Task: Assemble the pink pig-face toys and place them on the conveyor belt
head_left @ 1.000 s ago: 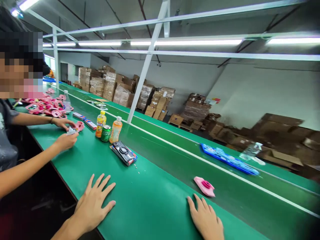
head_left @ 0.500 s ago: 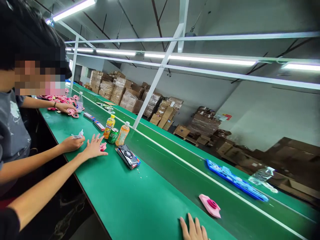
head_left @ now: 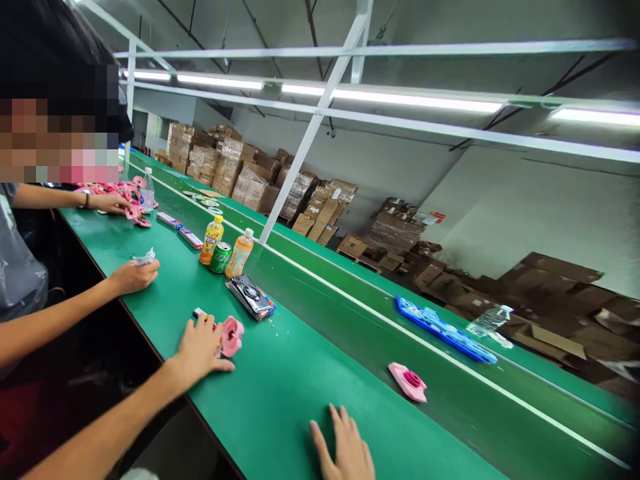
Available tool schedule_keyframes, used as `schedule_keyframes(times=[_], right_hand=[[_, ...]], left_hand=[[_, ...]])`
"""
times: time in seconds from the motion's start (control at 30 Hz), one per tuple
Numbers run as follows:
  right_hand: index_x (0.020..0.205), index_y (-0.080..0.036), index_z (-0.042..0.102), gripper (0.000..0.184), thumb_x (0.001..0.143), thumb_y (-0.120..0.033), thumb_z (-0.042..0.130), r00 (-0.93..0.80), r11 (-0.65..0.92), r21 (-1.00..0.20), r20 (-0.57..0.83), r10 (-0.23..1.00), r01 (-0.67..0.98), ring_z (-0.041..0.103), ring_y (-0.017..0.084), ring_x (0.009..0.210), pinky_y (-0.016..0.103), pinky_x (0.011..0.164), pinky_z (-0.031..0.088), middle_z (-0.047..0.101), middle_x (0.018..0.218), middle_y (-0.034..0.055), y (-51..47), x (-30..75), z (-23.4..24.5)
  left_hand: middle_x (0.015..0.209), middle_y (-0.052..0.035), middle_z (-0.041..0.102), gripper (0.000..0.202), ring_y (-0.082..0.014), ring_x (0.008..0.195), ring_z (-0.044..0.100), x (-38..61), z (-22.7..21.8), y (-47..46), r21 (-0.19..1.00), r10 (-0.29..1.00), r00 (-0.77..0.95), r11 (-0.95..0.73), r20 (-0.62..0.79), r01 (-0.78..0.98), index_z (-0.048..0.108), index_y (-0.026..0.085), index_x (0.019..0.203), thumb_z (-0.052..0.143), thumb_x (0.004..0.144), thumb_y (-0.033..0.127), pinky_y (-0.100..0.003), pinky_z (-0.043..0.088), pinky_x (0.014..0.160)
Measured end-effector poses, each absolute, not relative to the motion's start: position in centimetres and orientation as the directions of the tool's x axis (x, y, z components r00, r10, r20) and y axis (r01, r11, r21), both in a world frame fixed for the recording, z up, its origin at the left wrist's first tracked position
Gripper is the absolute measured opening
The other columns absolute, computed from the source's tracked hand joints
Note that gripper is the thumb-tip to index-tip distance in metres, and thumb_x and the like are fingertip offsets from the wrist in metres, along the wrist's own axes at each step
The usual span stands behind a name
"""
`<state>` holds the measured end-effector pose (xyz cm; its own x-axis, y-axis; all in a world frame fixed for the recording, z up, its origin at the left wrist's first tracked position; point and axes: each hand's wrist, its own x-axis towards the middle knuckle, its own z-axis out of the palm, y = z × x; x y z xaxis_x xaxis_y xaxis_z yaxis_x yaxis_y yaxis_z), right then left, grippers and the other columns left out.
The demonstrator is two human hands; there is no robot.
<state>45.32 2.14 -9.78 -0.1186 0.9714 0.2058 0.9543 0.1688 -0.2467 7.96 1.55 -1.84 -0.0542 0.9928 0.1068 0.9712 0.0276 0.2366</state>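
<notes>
My left hand (head_left: 203,347) is low over the green table, its fingers curled over a pink flower-shaped piece (head_left: 231,335) with a darker centre, the thumb stretched out to the side. A small white-and-dark object (head_left: 199,312) pokes out beyond the fingertips; its kind is unclear. My right hand (head_left: 345,445) lies open near the table's front, fingers apart, holding nothing. Beyond it, a pink piece with a magenta round centre (head_left: 407,381) rests on the belt.
A co-worker's hand (head_left: 134,275) holds a small white tube; another hand (head_left: 113,203) touches a pile of pink pieces. Bottles (head_left: 240,253), a green can (head_left: 221,257) and a phone on a box (head_left: 253,297) stand mid-table. A blue tray (head_left: 445,330) lies across the belt.
My left hand has come nearer, bringing the pink flower-shaped piece away from the can and bottles. My right hand shows further into view. The camera view has shifted slightly.
</notes>
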Motion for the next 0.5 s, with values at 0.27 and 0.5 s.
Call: schedule_keyframes(times=[0.27,0.5], right_hand=[[0.152,-0.016,0.045,0.068,0.101,-0.06,0.033,0.003,0.155,-0.79,0.195,0.981,0.594,0.042,0.027,0.147,0.043,0.118,0.042,0.045,0.158,0.0108,-6.7,39.1,-10.0],[0.144,-0.013,0.05,0.074,0.093,-0.068,0.047,0.337,0.019,-0.885,0.197,0.921,0.466,0.058,0.03,0.132,0.04,0.104,0.053,0.057,0.147,0.0169,-7.0,38.1,-6.3]], left_hand=[[0.155,-0.0218,0.047,0.076,-0.0448,0.138,0.047,22.4,-4.5,-5.9,0.516,0.984,0.148,-0.179,0.1,0.838,0.04,0.02,0.156,0.059,0.091,0.054,-0.059,0.048,0.104],[0.134,-0.0116,0.058,0.051,-0.0303,0.122,0.052,13.7,-4.4,-2.4,0.538,0.93,0.292,-0.368,0.225,0.758,0.051,0.023,0.147,0.045,0.096,0.022,-0.046,0.045,0.104]])
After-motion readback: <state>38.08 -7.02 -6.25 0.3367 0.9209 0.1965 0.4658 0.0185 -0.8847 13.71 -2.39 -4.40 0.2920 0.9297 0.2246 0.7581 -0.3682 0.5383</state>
